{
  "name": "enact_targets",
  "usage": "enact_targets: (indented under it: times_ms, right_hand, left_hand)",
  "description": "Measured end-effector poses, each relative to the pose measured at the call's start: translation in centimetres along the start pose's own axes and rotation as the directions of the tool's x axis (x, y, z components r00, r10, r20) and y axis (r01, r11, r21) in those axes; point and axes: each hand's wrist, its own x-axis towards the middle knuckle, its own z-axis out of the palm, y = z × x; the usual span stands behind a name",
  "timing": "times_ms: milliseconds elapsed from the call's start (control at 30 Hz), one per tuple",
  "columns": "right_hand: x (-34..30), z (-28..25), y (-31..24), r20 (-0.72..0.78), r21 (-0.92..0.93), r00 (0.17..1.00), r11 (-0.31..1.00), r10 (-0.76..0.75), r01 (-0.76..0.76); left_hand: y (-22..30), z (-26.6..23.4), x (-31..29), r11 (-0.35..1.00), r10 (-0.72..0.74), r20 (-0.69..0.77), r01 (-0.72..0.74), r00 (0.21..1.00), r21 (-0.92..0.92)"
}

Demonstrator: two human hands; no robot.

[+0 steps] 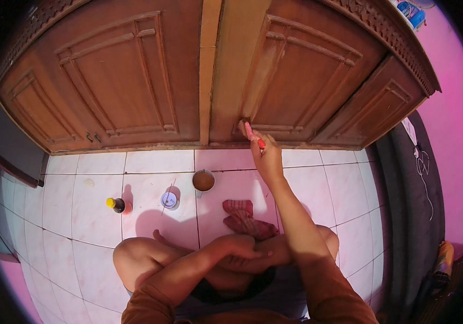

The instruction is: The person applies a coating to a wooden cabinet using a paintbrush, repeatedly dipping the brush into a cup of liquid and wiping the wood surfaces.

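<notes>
Stretched out ahead, my right hand [265, 148] is closed around a brush [248, 130] with a red handle. The brush's tip meets the lower left corner of a brown carved wooden cabinet door [318, 75], where the wood looks dark and wet. My left hand [245, 249] lies across my crossed legs with its fingers extended, holding nothing. On the tiles in front of me stands a mug [203, 181] of brown liquid. To its left is a small whitish container [169, 201] with a thin stick across it.
A dark bottle [118, 205] with a yellow cap stands farther left. A red checked cloth [247, 218] lies crumpled near my legs. Another cabinet door [118, 75] rises at the left. On the right, a white cable [423, 167] hangs over a dark grey padded surface [404, 216] beside the pink wall.
</notes>
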Motion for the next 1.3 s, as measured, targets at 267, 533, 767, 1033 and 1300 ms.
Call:
enact_targets:
  times_ms: [267,533,767,1033,1300]
  right_hand:
    - [1.4,-3.1,-4.0,-0.098,0.036,0.994,0.998,0.045,-0.041]
    - [0.7,-1.0,-1.6,0.016,0.034,0.998,0.998,0.055,-0.055]
    - [1.6,-3.6,-4.2,-0.101,0.005,0.994,0.999,-0.038,0.039]
    - [0.7,-2.3,-2.0,0.107,-0.042,0.994,0.999,0.031,-0.026]
    - [1.6,-4.6,-7.1,0.176,-0.069,0.977,0.988,-0.121,0.135]
  left_hand:
    - [-2.0,0.7,0.7,0.991,0.094,-0.074,-0.086,0.993,0.100]
    - [-1.1,0.3,-0.3,0.994,0.104,-0.043,-0.105,0.994,-0.022]
    - [-1.9,0.6,0.7,0.994,0.103,-0.017,-0.103,0.995,-0.028]
    - [-0.4,0.0,-0.4,0.997,0.070,-0.033,-0.071,0.997,-0.019]
    - [-1.3,0.6,0.0,0.997,0.064,-0.066,-0.060,0.996,0.056]
